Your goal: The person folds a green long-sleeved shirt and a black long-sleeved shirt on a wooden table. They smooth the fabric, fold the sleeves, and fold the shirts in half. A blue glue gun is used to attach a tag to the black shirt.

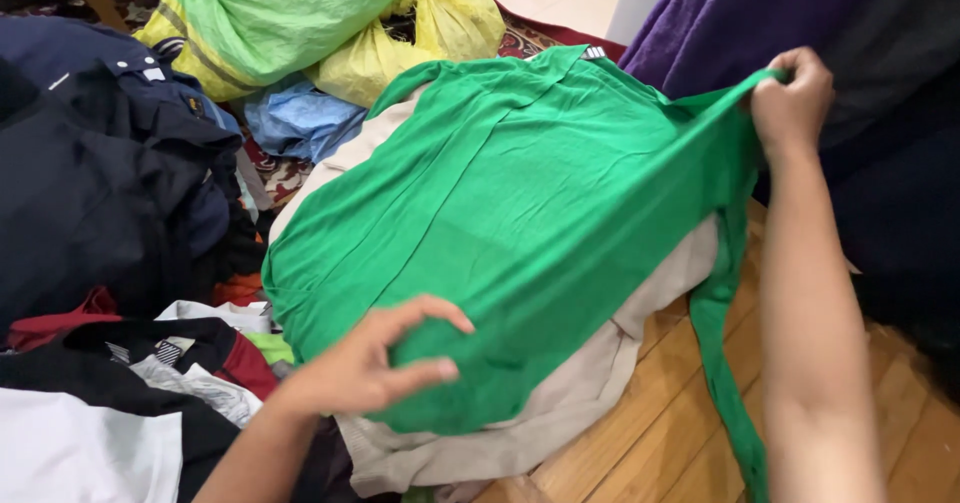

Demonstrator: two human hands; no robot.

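A bright green shirt lies spread over a beige garment on the wooden floor. My right hand is closed on the shirt's far right edge and lifts it taut. My left hand rests on the shirt's near lower edge, with the thumb over the cloth and the fingers curled onto it. A narrow green strip hangs down beside my right forearm.
A heap of dark blue and black clothes fills the left. Green and yellow plastic bags and a blue one lie at the back. A purple garment hangs at the top right. Wooden floor shows at the bottom right.
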